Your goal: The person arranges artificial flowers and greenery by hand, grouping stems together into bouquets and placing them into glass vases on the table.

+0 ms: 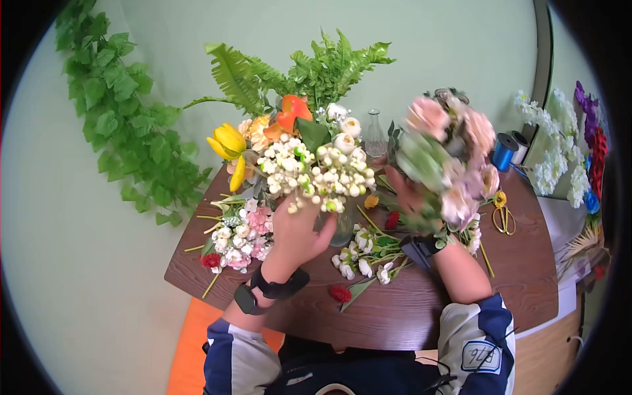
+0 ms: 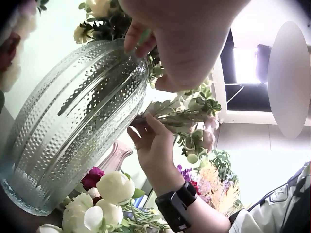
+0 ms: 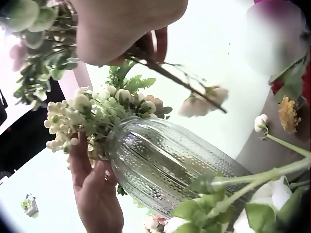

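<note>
A ribbed clear glass vase (image 2: 82, 116) holds white berry sprays (image 1: 316, 168), a yellow tulip (image 1: 229, 140), an orange flower (image 1: 293, 113) and fern fronds (image 1: 329, 66). At the vase mouth my left hand (image 1: 299, 230) rests by the berries, fingers extended up along them and thumb near the rim. My right hand (image 2: 154, 148) pinches the stems of a bunch of pale pink roses (image 1: 454, 151), held up right of the vase and blurred in the head view. In the right wrist view, the bunch's brown stem end (image 3: 194, 92) sticks out below that hand.
Pink and white flowers (image 1: 240, 237) lie at the table's left, white blooms (image 1: 365, 257) and a red carnation (image 1: 340, 293) in front. Gold scissors (image 1: 504, 220), a blue ribbon spool (image 1: 505, 153) and a small glass bottle (image 1: 375, 135) stand or lie farther back. Ivy (image 1: 125, 125) hangs left.
</note>
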Available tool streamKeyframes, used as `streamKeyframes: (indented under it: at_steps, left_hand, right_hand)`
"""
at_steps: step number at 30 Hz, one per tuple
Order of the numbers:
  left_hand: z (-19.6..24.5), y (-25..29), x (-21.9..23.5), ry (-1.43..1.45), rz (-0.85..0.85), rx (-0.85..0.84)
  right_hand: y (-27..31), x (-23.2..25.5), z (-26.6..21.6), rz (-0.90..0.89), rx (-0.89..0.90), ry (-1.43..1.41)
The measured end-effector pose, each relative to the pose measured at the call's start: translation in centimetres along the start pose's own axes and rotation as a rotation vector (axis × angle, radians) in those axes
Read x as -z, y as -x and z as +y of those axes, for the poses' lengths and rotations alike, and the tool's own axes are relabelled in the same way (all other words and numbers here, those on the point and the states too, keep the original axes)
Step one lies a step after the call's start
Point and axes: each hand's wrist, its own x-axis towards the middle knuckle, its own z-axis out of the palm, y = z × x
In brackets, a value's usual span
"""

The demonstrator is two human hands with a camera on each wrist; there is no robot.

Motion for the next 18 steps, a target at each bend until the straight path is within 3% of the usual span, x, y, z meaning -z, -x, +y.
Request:
streamKeyframes:
  at_steps: [1,2,3,4,6,10,13,17,18]
  left_hand:
    - [0.0,0.0,0.0,0.002,-0.022,0.039]
    - [0.0,-0.1,0.0,0.001,-0.023,0.040]
    - [-0.1,-0.3,0.0,-0.001,0.005,0.046]
    - [-0.1,-0.5,0.1,-0.004,0.033,0.053]
    - [-0.2,-0.8,0.3,-0.009,0.014,0.051]
    - [-0.5,-1.2,0.4,0.032,0.029,-0.004]
    - [-0.6,-1.3,0.4,0.104,0.027,0.026]
    - [-0.8,-1.4,0.6,0.078,0.038,0.024]
    - [-0.8,-1.4,0.6,0.060,0.047,0.010]
  right_hand:
    - [0.8,-0.7,3.8,0.077,0.039,0.071]
    - [0.4,-1.4,3.5,0.153,0.079,0.143]
    - [0.3,-0.1,2.9,-0.009,0.232,0.017]
    - [0.1,0.1,1.7,-0.011,0.231,0.016]
    - [-0.1,0.2,0.4,0.048,0.264,-0.578]
    - [-0.7,1.7,-2.7,0.079,0.367,-0.743]
    - [-0.4,2.0,-4.2,0.031,0.318,-0.855]
    - [-0.5,1.8,-5.0,0.088,0.354,-0.864]
    - [-0.7,2.2,-4.9,0.117,0.315,-0.643]
